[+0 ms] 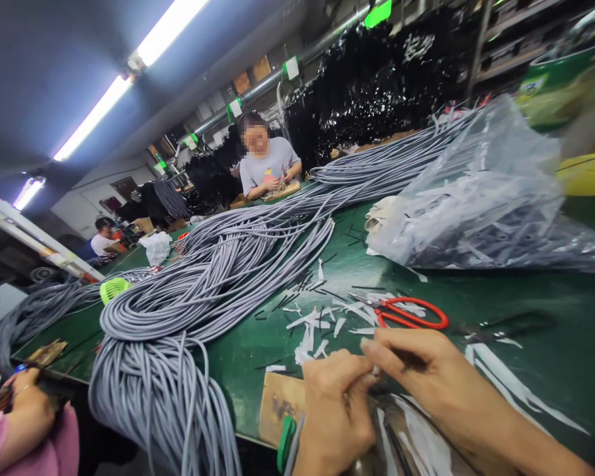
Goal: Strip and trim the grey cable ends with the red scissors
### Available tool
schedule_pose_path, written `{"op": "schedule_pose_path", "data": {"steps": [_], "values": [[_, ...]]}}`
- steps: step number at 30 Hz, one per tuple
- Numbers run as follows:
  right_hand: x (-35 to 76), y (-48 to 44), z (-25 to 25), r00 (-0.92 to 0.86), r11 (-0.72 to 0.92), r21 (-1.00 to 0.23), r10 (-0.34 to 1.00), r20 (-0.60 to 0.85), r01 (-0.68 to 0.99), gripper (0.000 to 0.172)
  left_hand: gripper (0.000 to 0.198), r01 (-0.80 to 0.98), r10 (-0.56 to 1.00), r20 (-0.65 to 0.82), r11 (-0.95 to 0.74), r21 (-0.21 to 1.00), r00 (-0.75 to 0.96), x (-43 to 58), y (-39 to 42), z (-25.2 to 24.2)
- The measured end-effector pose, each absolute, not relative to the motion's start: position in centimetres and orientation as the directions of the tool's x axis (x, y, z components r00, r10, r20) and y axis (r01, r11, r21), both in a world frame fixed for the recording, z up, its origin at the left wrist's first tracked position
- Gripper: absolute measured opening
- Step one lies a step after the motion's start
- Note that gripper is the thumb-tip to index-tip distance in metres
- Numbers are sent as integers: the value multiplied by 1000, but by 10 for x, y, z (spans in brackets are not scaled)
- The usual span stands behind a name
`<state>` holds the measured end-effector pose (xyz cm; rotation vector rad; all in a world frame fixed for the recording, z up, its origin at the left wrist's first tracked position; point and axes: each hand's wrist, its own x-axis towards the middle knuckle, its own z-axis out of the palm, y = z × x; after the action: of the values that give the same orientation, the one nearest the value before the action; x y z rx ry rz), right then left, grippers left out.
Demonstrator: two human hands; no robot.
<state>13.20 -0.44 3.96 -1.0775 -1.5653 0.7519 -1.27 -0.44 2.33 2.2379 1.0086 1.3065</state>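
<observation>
My left hand [338, 400] is closed, its knuckles turned up, near the front edge of the green table. Close against it, with fingertips pinched together, is my right hand [421, 363]. Whatever the fingers hold is hidden between the two hands. A short piece of grey cable [295, 444] and a green handle-like part [286, 439] show beside my left wrist. Below the hands lie white strips [429, 443] and a dark, thin tool or rod [395, 444]. Red-handled scissors [414, 313] rest just beyond my right hand.
Thick bundles of grey cable [163, 311] run across the table [258, 344] and hang over its front edge. White scraps [310, 324] lie mid-table. A clear plastic bag [480, 198] stands right. A wooden block [277, 403] sits near the edge. Co-workers [270, 162] sit around.
</observation>
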Motion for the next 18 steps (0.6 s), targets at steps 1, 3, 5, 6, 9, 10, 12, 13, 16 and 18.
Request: {"op": "schedule_pose_path", "data": {"steps": [1,3,5,6,9,10,12,13,16,18], "values": [[130,-3,39,-40,345,-909,938,345,236,62,27,400,697,639,-713,575,324,-13,-5,22],[127,0,38,-52,255,-951,967,249,174,64,32,391,655,678,-751,532,335,-14,-6,21],[124,1,37,-94,196,-975,978,186,108,65,35,409,672,679,-732,545,296,-14,-6,20],[124,1,36,-125,177,-981,978,166,82,65,36,420,696,671,-705,572,256,-13,-6,21],[124,0,33,-209,194,-981,960,184,28,63,40,411,789,594,-600,686,158,-11,-3,22],[124,0,31,-209,224,-974,954,213,26,62,40,388,811,564,-575,720,157,-10,-3,22],[125,0,29,-138,285,-957,951,276,58,60,37,331,843,512,-536,776,166,-9,-1,23],[126,0,28,-87,308,-947,950,300,93,57,35,305,854,497,-520,798,155,-8,-1,23],[124,0,23,-1,353,-907,932,363,229,51,27,245,876,480,-475,845,43,-7,-1,22],[121,-1,18,-9,384,-868,916,402,314,54,26,226,877,479,-460,859,-32,-7,-1,21]]}}
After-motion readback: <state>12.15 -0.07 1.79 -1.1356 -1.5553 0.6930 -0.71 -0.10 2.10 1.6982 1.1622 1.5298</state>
